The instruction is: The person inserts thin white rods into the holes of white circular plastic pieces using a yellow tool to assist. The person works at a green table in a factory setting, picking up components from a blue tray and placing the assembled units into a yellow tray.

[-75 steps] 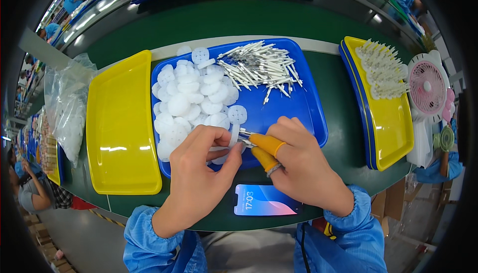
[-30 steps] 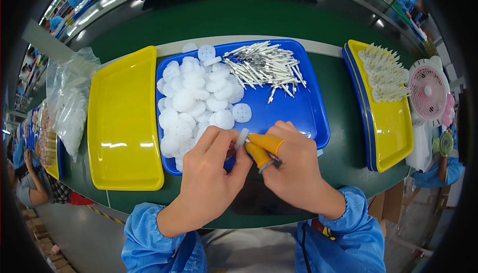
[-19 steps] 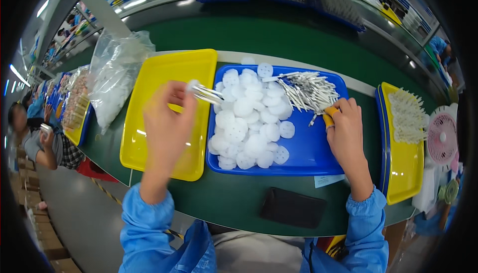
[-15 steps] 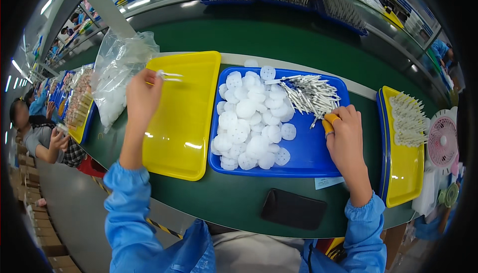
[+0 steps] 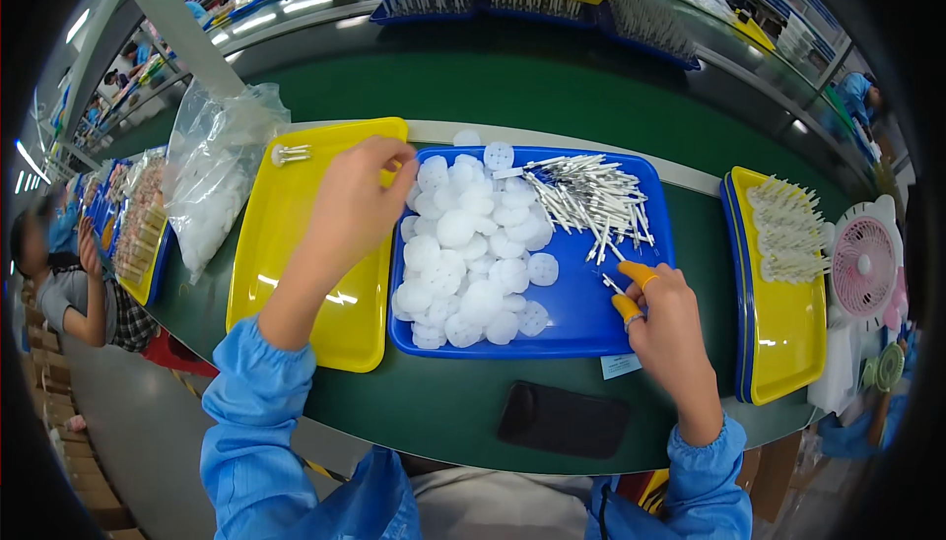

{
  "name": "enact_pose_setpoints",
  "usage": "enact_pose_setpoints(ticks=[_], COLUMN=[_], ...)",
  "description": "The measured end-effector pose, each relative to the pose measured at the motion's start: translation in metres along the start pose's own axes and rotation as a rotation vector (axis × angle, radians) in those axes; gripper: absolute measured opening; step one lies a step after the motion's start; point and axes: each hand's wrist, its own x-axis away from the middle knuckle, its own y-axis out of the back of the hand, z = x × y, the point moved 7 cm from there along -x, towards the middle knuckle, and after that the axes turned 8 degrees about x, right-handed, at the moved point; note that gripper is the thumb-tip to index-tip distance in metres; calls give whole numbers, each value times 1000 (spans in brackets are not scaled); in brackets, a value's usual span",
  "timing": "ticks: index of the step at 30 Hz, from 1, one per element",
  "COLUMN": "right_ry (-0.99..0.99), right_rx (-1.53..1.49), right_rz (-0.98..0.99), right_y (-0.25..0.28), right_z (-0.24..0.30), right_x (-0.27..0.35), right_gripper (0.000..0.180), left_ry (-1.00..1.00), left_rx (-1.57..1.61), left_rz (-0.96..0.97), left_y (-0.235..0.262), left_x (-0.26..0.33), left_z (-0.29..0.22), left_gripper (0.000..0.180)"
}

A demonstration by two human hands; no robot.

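Note:
My left hand [image 5: 360, 197] hovers over the right edge of the yellow tray [image 5: 325, 323], fingers bent but apart, with nothing visible in them. Its fingertips point at the heap of thin white translucent discs with small holes [image 5: 468, 254] in the blue tray [image 5: 581, 328]. In the yellow tray's far left corner lies a disc with a few white sticks in it [image 5: 290, 154]. My right hand [image 5: 668, 318], yellow covers on thumb and forefinger, pinches a thin white stick with a dark part [image 5: 612, 284]. Beyond it is a pile of similar sticks [image 5: 591, 195].
A clear plastic bag of white pieces [image 5: 212, 185] stands at left. Stacked trays [image 5: 783, 343] with stick-filled discs and a pink fan [image 5: 865, 259] are at right. A black phone-like object [image 5: 564, 420] lies near the front edge. A person [image 5: 69, 284] sits at far left.
My left hand has let go of the disc with sticks, now lying in the yellow tray, and moved right toward the discs. My right hand has drawn a stick away from the pile.

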Motion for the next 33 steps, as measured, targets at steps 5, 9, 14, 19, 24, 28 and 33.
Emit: enact_pose_setpoints(ticks=[5, 9, 14, 19, 24, 28, 33], right_ry=[59, 107, 200, 157, 164, 277, 314], right_rx=[-20, -76, -161, -316, -474, -459, -397], right_rz=[34, 30, -83, -173, -171, -117, -48], right_y=[10, 16, 18, 39, 55, 48, 27], right_z=[13, 16, 25, 22, 52, 77, 74], right_x=[3, 10, 11, 19, 18, 14, 16], right_gripper=[26, 30, 34, 31, 40, 49, 56], left_ry=[105, 201, 9, 80, 252, 338, 409], left_rx=[-104, -238, -63, 252, 862, 984, 963], left_rz=[214, 413, 160, 180, 310, 184, 256], left_y=[-57, -92, -69, -17, -19, -43, -62], left_x=[-73, -115, -112, -45, 69, 96, 108], left_z=[12, 36, 48, -64, -121, -127, -116], left_gripper=[31, 41, 29, 23, 19, 24, 24])
